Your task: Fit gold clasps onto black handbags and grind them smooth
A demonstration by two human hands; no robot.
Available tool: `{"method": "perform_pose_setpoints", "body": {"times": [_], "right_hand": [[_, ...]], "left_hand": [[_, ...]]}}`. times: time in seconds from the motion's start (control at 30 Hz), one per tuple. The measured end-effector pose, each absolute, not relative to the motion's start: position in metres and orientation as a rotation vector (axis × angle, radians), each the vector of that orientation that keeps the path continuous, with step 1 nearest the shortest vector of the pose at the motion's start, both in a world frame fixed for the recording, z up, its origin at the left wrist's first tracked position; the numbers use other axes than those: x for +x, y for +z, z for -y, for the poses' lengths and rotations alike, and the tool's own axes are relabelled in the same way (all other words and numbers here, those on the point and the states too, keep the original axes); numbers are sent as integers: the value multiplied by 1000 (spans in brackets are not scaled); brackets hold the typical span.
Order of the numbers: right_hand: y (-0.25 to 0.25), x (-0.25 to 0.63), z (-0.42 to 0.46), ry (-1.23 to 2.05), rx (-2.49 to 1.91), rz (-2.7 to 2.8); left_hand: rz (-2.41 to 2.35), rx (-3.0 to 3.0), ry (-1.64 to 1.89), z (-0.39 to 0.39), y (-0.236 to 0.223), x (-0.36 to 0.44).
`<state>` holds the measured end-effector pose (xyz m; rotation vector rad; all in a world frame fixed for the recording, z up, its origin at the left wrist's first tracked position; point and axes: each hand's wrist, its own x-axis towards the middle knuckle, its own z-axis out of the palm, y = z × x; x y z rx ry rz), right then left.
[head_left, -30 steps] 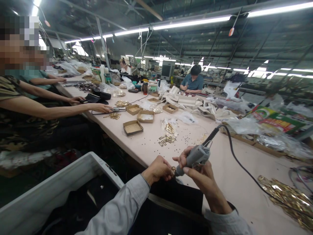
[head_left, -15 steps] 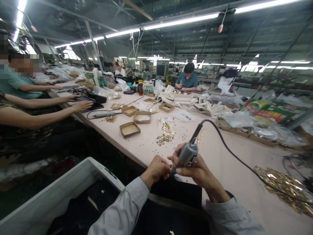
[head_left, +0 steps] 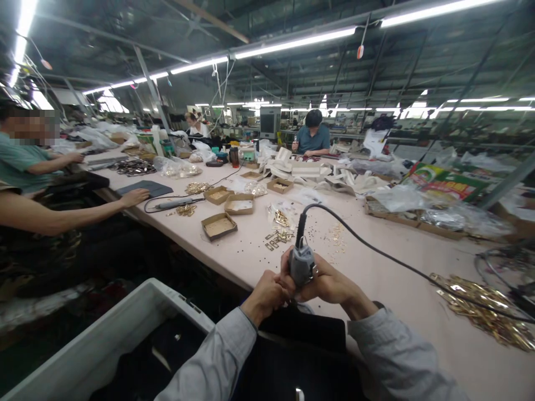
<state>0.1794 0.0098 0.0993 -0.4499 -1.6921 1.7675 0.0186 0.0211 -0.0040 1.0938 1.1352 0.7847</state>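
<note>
My right hand is wrapped round a grey corded electric screwdriver, its cord end up and its tip down among my fingers. Beside the tip, my left hand is closed in a pinch; what lies between its fingers is hidden. Under both hands is black material, at the table's near edge. A small shiny metal piece shows on the dark material in my lap. Past the screwdriver, gold-coloured rectangular metal fittings lie loose on the table.
The black cord arches right, over a pile of gold-coloured fittings. Small cardboard trays stand on the pink table. A white plastic bin is at my left. Co-workers sit at the left and across the table.
The screwdriver has tipped more upright, its cord end swinging left, and my hands are closer together. At left, a co-worker's dark piece now lies flat with one hand on it. The view has shifted slightly.
</note>
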Motion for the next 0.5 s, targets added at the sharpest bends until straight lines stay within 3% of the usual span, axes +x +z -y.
{"method": "perform_pose_setpoints", "body": {"times": [0.5], "right_hand": [[105, 180, -7, 1844, -387, 1575]], "left_hand": [[-1052, 1061, 686, -23, -11, 16]]}}
